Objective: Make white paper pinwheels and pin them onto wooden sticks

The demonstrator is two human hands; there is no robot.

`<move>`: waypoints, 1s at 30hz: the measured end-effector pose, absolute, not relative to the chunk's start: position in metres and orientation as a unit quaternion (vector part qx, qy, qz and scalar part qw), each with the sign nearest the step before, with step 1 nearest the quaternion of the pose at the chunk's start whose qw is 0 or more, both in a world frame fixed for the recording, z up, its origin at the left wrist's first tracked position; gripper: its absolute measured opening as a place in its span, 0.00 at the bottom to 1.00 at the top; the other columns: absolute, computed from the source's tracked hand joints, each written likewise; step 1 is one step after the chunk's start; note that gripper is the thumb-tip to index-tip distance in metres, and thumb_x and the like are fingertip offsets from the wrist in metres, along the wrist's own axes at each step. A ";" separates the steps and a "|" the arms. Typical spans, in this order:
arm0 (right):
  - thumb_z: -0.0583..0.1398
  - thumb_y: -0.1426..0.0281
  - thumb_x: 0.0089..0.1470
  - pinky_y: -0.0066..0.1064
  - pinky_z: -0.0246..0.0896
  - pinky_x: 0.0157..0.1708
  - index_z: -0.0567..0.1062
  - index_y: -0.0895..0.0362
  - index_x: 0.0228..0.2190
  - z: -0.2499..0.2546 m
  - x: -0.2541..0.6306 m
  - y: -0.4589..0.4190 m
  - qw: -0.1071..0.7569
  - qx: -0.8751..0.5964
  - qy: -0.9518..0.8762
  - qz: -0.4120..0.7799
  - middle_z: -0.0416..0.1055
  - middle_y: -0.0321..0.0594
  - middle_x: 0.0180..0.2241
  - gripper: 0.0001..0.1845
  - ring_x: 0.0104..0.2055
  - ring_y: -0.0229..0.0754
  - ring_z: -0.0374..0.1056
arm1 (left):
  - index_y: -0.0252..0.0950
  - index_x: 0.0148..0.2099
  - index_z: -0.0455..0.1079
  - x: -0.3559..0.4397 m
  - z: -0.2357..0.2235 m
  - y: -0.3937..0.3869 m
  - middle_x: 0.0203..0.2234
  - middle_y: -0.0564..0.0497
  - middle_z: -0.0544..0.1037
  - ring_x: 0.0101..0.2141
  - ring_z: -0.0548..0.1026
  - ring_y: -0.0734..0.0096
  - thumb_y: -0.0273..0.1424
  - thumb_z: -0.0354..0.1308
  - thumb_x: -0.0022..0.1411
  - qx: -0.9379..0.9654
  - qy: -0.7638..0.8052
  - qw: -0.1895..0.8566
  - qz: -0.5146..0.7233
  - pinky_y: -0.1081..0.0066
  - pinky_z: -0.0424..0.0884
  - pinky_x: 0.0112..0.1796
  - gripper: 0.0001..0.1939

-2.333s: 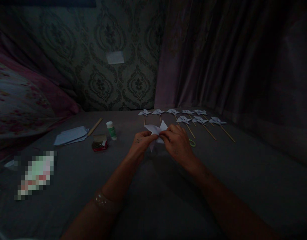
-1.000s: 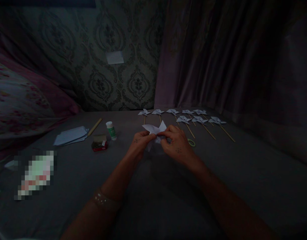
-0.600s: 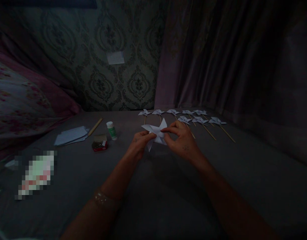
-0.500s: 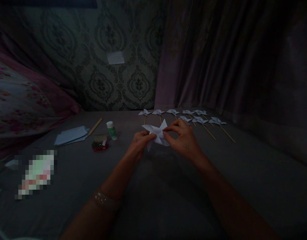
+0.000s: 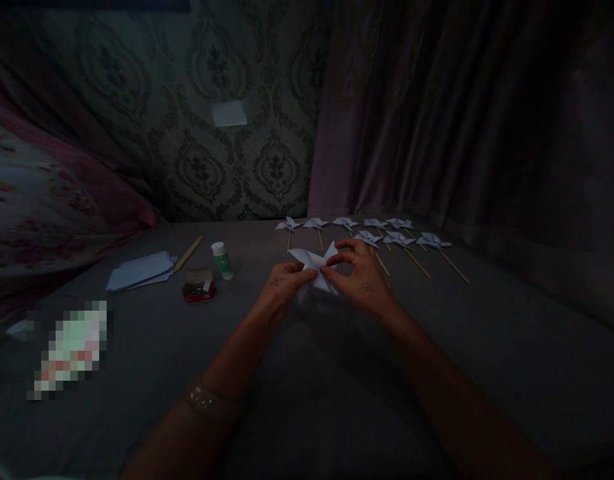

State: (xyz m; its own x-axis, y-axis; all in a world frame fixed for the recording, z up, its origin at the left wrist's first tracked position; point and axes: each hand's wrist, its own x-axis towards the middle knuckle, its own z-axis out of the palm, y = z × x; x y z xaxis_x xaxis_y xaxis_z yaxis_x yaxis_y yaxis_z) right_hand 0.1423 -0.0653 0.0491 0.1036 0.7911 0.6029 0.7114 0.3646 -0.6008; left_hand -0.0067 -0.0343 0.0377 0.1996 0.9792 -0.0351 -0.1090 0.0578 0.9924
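Note:
A white paper pinwheel is held up between my two hands, with its folded points sticking out. My left hand grips its left side, the thumb pressed near the centre. From the right, my right hand pinches the paper close to the middle with thumb and fingers. Whether a pin sits between those fingertips is too small and dark to tell. No stick shows on this pinwheel. Several finished pinwheels on wooden sticks lie in rows beyond my hands, towards the right.
To the left are a small red open box of metal bits, a green-and-white glue stick, wooden sticks and a stack of white paper. A blurred-out item lies nearer. Patterned wall and curtains stand behind.
My right hand has moved slightly left and its thumb and fingers are nearer the pinwheel's centre. The pinwheel has turned a little, with my left hand still gripping it.

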 end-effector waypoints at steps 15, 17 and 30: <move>0.66 0.67 0.41 0.45 0.56 0.53 0.78 0.52 0.24 0.045 0.143 -0.059 0.549 -0.549 -0.625 0.081 0.65 0.41 0.43 0.04 0.50 0.47 0.62 | 0.31 0.28 0.76 -0.006 0.041 -0.037 0.23 0.46 0.78 0.23 0.73 0.70 0.30 0.66 0.40 0.483 0.399 0.624 0.467 0.71 0.67 0.28 0.09; 0.66 0.67 0.41 0.44 0.56 0.53 0.78 0.52 0.23 0.045 0.143 -0.059 0.548 -0.552 -0.623 0.082 0.65 0.41 0.43 0.04 0.50 0.47 0.62 | 0.31 0.28 0.76 -0.006 0.040 -0.037 0.23 0.45 0.78 0.23 0.73 0.70 0.29 0.66 0.41 0.483 0.399 0.627 0.464 0.71 0.67 0.28 0.09; 0.64 0.61 0.44 0.43 0.59 0.48 0.77 0.54 0.32 0.051 0.141 -0.062 0.571 -0.539 -0.611 0.103 0.68 0.45 0.43 0.12 0.47 0.48 0.65 | 0.32 0.26 0.75 -0.005 0.040 -0.035 0.21 0.49 0.78 0.21 0.73 0.71 0.28 0.65 0.39 0.457 0.411 0.623 0.484 0.72 0.67 0.26 0.07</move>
